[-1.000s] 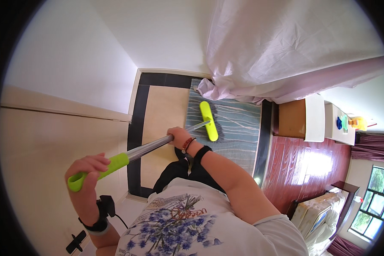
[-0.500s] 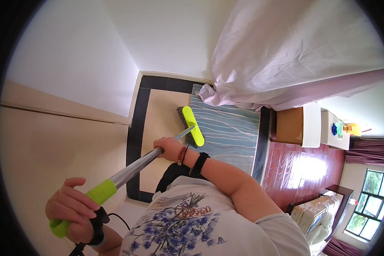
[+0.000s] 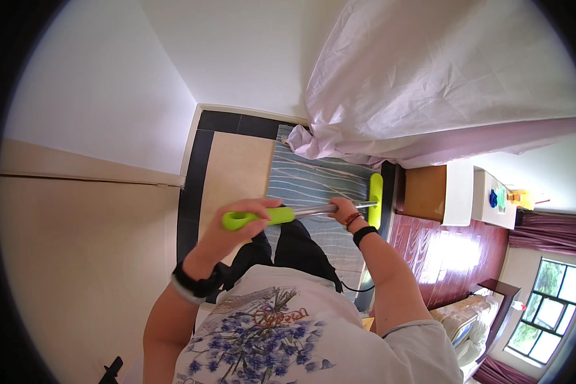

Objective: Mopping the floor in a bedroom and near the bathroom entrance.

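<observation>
A broom with a lime-green head (image 3: 376, 201) and a metal pole (image 3: 310, 212) lies across the view in front of me. My left hand (image 3: 219, 234) is closed round the green grip at the pole's end, in front of my shirt. Farther along to the right, my right hand (image 3: 344, 209) grips the metal pole by a dark collar. The broom's head is at the right edge of a blue-grey rug (image 3: 320, 176) with pale wavy lines, by the dark floor border. Its bristles are mostly hidden from here.
A pale pink cloth (image 3: 422, 96) hangs down to the rug's far edge. White walls and a beige door panel (image 3: 89, 243) stand on the left. On the right are a brown-and-white cabinet (image 3: 425, 194), a reddish wood floor (image 3: 416, 256) and a wrapped bed (image 3: 467, 317).
The broom head has swung from the rug's left edge to its right edge. Both hands have moved right with the pole, the left one farther, coming in front of my body.
</observation>
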A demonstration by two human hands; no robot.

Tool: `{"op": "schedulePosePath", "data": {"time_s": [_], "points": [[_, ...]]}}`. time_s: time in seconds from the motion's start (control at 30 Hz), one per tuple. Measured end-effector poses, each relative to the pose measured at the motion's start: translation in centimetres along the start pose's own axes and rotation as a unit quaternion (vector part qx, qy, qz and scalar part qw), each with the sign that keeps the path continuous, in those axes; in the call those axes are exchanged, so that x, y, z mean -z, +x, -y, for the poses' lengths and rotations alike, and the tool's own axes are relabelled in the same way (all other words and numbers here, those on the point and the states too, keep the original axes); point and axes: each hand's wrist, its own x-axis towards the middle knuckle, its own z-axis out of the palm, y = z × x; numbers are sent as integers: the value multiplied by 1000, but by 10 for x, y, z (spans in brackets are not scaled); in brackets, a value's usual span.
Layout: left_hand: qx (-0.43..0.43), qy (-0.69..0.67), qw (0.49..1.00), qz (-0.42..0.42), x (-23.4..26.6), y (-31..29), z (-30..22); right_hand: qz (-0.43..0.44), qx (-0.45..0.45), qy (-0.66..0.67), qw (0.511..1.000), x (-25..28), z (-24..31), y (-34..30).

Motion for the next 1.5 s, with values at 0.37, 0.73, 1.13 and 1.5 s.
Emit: {"op": "schedulePosePath", "data": {"time_s": [0.37, 0.73, 1.13, 1.5], "points": [[26, -28, 999, 34, -70, 68, 31, 23, -33, 29, 999, 14, -103, 7], [-1, 16, 980, -200, -18, 12, -55, 91, 126, 18, 988, -3, 35, 65], [-79, 209, 855, -469, -28, -87, -129, 172, 313, 85, 930, -41, 202, 86], [-172, 294, 818, -463, -63, -140, -137, 291, 434, 117, 844, -30, 258, 77]]}}
